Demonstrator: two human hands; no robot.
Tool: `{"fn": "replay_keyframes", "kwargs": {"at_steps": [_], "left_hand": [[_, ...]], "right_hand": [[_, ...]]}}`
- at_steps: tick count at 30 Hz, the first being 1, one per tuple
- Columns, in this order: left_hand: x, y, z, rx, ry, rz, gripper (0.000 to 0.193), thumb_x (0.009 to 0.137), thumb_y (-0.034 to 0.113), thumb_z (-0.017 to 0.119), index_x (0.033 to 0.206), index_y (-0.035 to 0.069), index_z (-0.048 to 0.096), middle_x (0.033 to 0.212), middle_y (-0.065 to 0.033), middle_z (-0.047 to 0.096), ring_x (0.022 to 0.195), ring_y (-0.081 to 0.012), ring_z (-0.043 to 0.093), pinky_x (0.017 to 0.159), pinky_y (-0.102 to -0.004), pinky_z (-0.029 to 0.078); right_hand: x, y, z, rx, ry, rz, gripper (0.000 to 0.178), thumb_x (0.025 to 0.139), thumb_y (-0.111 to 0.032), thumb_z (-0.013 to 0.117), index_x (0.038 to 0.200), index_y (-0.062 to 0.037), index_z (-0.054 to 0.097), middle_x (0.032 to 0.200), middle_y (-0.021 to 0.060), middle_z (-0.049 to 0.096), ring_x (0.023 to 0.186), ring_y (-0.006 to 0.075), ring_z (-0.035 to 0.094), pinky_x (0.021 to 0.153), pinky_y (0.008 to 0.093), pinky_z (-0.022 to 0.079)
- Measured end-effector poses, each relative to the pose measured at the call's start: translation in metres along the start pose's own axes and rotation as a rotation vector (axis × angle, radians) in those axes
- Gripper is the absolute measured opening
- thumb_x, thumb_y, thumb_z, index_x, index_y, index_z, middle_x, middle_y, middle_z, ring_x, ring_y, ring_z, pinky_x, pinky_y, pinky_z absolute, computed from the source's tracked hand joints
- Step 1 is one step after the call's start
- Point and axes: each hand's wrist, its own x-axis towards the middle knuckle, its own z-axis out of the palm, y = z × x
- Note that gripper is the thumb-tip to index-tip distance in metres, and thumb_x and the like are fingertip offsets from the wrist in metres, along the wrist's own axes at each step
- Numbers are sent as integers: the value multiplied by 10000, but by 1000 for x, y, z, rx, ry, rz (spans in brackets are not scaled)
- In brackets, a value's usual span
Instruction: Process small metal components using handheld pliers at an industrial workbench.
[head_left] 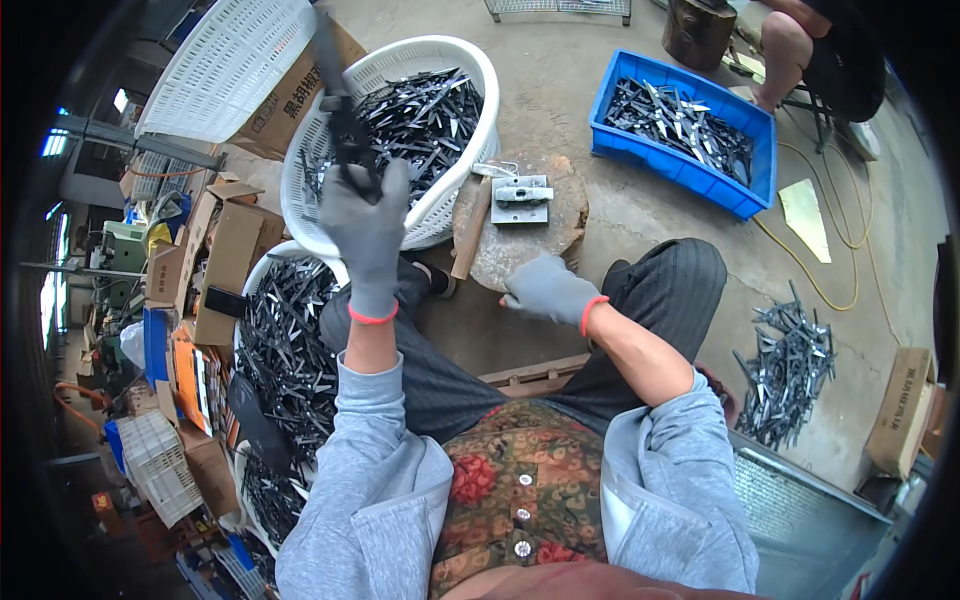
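My left hand [366, 235], in a grey glove with a red cuff, is raised over the white plastic basket [487, 95]. It is closed on a long, dark metal blade-like piece [345, 125], which is smeared by motion and points away from me. A heap of similar dark blades [425, 125] fills the basket. My right hand [552, 293], gloved the same way, is curled at the near edge of a wooden stump [560, 235]. What its fingers hold, if anything, is hidden. On the stump sit a small steel block fixture [522, 200] and a wooden handle [472, 228].
A blue crate [690, 165] of dark metal pieces stands at the far right, near another person's leg [785, 55]. More blades lie in a container [285, 350] at my left and in a floor pile [790, 370] at right. A yellow cord [850, 240] crosses the floor.
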Motion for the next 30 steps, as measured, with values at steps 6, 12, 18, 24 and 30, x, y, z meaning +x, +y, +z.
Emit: {"fn": "replay_keyframes", "kwargs": {"at_steps": [6,12,18,24,30], "left_hand": [[-56,-19,25,205,-67,39,231,796,258,564,795,35,505,717,-152,562,631,-277,557,608,-367,447],[-49,-57,18,713,-460,-173,376,681,359,648,821,27,542,697,-164,619,683,-367,612,624,-423,479],[16,48,-18,-425,190,472,184,818,106,541,674,43,446,534,-33,473,475,-97,455,502,-230,388],[-83,-67,30,909,-874,-426,522,741,407,566,1089,19,526,896,-232,618,875,-352,603,760,-415,472],[-49,-66,25,700,-548,-171,446,671,384,669,869,15,515,709,-159,607,669,-296,617,620,-385,475]], "right_hand": [[-3,-1,1,3,36,9,425,823,-413,488,743,-31,656,720,170,626,670,344,615,617,439,475],[-6,-11,0,15,-132,9,385,832,-369,478,822,-34,668,793,159,645,749,314,624,719,420,452],[1,-4,-1,11,-57,64,398,824,-381,486,797,-28,669,786,165,644,736,325,623,709,417,459],[-5,-5,-1,-31,-69,30,395,817,-383,492,798,-32,671,788,163,645,747,325,624,713,417,459],[1,7,-19,18,22,195,423,833,-392,458,734,-36,666,757,166,640,725,319,628,670,426,471]]}}
